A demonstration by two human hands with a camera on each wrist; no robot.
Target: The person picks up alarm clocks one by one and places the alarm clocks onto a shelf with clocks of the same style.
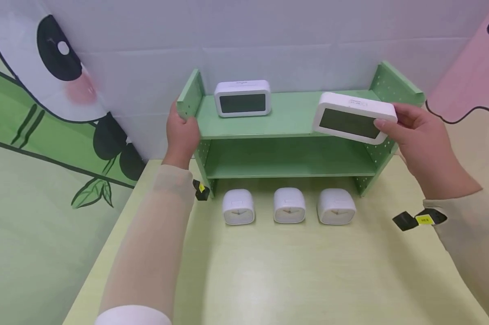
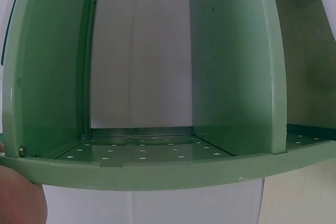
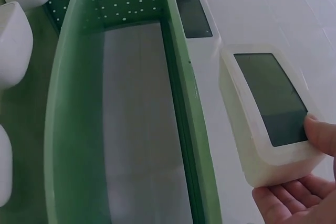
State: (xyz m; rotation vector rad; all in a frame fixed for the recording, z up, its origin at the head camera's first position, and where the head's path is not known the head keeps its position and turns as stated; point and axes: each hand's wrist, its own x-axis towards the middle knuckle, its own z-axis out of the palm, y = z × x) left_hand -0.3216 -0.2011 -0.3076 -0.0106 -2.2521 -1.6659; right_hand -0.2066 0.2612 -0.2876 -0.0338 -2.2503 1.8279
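My right hand (image 1: 427, 146) pinches the right end of a white digital clock (image 1: 347, 123) with a blank dark screen. The thumb lies on the clock's front and the fingers are behind and under it, as the right wrist view shows. The clock is tilted, in front of the upper board of a green two-tier shelf (image 1: 293, 131). At the shelf's left side panel, my left hand (image 1: 182, 139) grips the edge. Part of its thumb (image 2: 21, 198) shows in the left wrist view. A second white digital clock (image 1: 243, 104) stands upright at the left of the upper board.
Below the shelf, three small white analog clocks stand in a row on the table: a left one (image 1: 238, 207), a middle one (image 1: 289, 206) and a right one (image 1: 336, 206). The shelf's perforated right panel (image 1: 398, 85) rises beside the right hand. A printed wall cloth (image 1: 277, 27) hangs behind.
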